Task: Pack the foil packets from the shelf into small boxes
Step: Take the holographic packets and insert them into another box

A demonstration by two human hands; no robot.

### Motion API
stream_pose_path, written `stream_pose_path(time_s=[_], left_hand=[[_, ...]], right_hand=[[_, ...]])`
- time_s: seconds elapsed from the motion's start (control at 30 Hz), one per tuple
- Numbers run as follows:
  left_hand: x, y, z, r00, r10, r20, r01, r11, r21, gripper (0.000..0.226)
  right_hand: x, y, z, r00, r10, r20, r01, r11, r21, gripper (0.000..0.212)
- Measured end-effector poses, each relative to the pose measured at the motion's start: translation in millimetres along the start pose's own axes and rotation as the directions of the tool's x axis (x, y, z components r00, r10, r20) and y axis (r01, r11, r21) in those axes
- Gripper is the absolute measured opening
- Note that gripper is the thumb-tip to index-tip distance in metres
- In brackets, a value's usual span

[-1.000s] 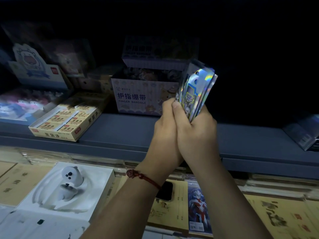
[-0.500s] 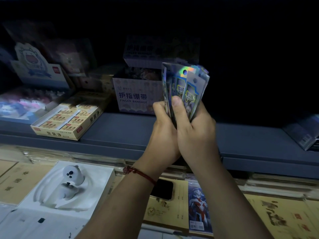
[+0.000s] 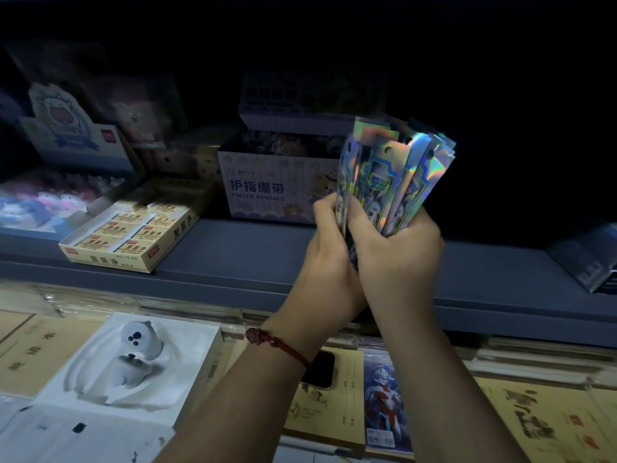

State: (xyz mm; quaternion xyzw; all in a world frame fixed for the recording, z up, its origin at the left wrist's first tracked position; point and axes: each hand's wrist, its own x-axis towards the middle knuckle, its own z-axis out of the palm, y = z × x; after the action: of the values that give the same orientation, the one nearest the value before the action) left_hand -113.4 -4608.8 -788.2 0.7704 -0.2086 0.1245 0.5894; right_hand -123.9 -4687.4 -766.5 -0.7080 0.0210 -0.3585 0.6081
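A bundle of several shiny holographic foil packets (image 3: 395, 168) stands upright above the blue shelf (image 3: 253, 252), its tops fanned apart. My left hand (image 3: 329, 265), with a red cord at the wrist, grips the bundle's lower left side. Pressed against it, my right hand (image 3: 397, 259) holds the bundle's lower right side, thumb across the front. The packets' bottom ends are hidden inside both hands. A dark box (image 3: 587, 259) sits at the shelf's far right, mostly in shadow.
On the shelf stand a purple finger bandage box (image 3: 267, 188), an open tray of erasers (image 3: 133, 232) and a cartoon display box (image 3: 66, 128). Below lie a white toy box (image 3: 130, 365), yellow notebooks (image 3: 334, 409), a phone (image 3: 319, 369) and a flat hero-printed pack (image 3: 384, 409).
The packet bundle has turned from edge-on to face me and spread into a wider fan. Both hands stayed together, shifting slightly right.
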Motion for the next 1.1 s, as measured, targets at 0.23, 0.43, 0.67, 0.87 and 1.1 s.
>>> stream_pose_path(time_s=[0.23, 0.43, 0.67, 0.87, 1.1], left_hand=[[-3, -3, 4, 1.0, -0.025, 0.006, 0.025, 0.999, 0.036, 0.072], [-2, 9, 3, 0.992, -0.129, 0.01, 0.129, 0.991, -0.047, 0.058], [3, 4, -2, 0.999, -0.041, 0.022, 0.042, 0.995, -0.087, 0.072], [9, -12, -15, 0.993, -0.027, 0.112, 0.034, 0.997, -0.065, 0.06], [9, -10, -19, 0.981, -0.005, 0.195, 0.007, 1.0, -0.008, 0.073]], right_hand=[[2, 4, -2, 0.998, -0.015, -0.063, 0.011, 0.998, -0.064, 0.015], [-2, 2, 5, 0.998, 0.006, -0.063, -0.011, 0.996, -0.091, 0.051], [1, -7, -1, 0.981, 0.018, 0.191, -0.021, 1.0, 0.011, 0.058], [10, -10, -15, 0.907, 0.051, 0.418, -0.102, 0.99, 0.1, 0.071], [16, -5, -14, 0.941, 0.059, 0.333, -0.114, 0.983, 0.146, 0.049]])
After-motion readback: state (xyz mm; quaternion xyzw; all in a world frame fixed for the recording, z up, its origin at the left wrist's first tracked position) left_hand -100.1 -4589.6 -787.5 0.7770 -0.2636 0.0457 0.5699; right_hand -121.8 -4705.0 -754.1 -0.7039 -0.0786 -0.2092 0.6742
